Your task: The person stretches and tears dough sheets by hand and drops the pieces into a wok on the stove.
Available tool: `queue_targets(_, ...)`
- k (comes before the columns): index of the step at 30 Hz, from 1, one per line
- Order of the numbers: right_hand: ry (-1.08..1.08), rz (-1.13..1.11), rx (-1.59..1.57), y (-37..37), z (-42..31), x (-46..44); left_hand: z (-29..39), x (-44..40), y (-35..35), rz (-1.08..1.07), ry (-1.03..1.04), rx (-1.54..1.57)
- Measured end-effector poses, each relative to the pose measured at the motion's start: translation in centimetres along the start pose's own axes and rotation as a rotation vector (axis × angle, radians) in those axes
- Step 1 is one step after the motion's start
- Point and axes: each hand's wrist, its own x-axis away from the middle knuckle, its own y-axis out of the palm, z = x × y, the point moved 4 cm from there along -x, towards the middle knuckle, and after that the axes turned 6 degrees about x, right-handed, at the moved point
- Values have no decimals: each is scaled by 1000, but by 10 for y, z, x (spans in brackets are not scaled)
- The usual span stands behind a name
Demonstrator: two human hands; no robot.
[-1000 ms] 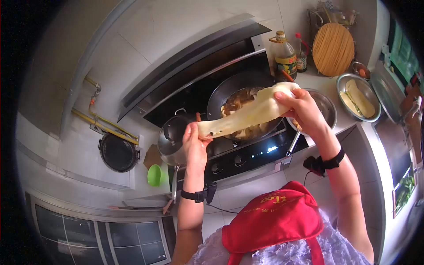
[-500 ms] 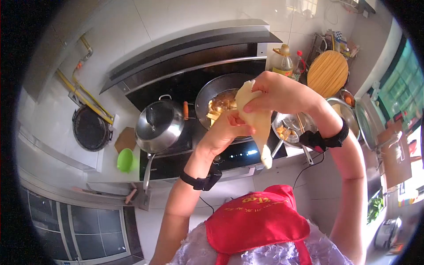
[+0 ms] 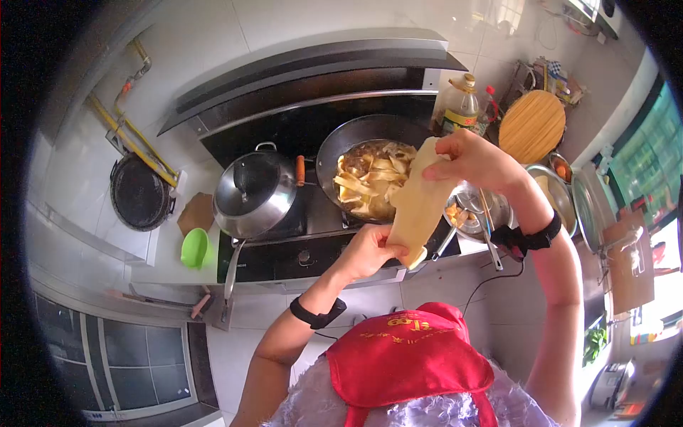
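Observation:
A pale yellow sheet of dough (image 3: 420,206) is stretched between my two hands over the front right side of the wok. My right hand (image 3: 475,160) pinches its upper end, fingers closed. My left hand (image 3: 371,250) grips the lower end near the stove's front edge, thumb on top. Behind the sheet stands a dark wok (image 3: 402,127) on the stove. Inside it, flat pale dough pieces (image 3: 359,191) lie in brown broth with darker chunks. The sheet hides part of the wok's right side.
A lidded steel pot (image 3: 245,203) with a long handle stands on the left burner. A green bowl (image 3: 195,249) sits further left. On the right are an oil bottle (image 3: 461,107), a round wooden board (image 3: 532,128) and a metal pan (image 3: 498,206) holding pieces of food and chopsticks.
My hands have moved apart, the left downward and the right outward to the right. The dough sheet, bunched and hanging before, is now drawn out flat, and more of the wok's contents shows.

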Motion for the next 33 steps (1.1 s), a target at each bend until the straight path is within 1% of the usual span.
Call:
queue_targets(2,17,-18,-17,-1,3,-2,-17,3,-7,13,-57,-26)
queue_targets(5,28,-82,-61,1,4,-6,-24,11,-14,40,-18,-87)
queue_targets(8,49,-108,-157,3,1,-16,-30,19,-22,86,-66,-112)
queue_targets(14,73,-69,-303,-3,-24,-42,-42,29,-47,203,36,159)
queue_targets(15,84,-60,-337,-5,-28,-47,-41,33,-54,309,74,157)
queue_targets(16,28,-62,-432,-4,-23,-59,-38,38,-61,414,112,154)
queue_targets(17,20,-36,-431,-6,-23,-66,-37,44,-68,519,150,151)
queue_targets(18,11,-9,-431,-6,-26,-73,-42,52,-81,614,173,32)
queue_targets(20,-20,29,-421,-5,-27,-89,-50,67,-101,692,119,122)
queue_targets(21,-18,38,-420,-2,-24,-98,-49,77,-105,715,73,153)
queue_targets(23,-15,57,-417,7,-14,-120,-53,93,-113,738,79,200)
queue_targets(26,64,46,-387,21,10,-163,-61,113,-121,783,80,247)
queue_targets(30,198,56,-375,41,49,-218,-67,135,-125,842,28,291)
queue_targets(33,240,92,-461,56,72,-244,-75,150,-132,850,23,276)
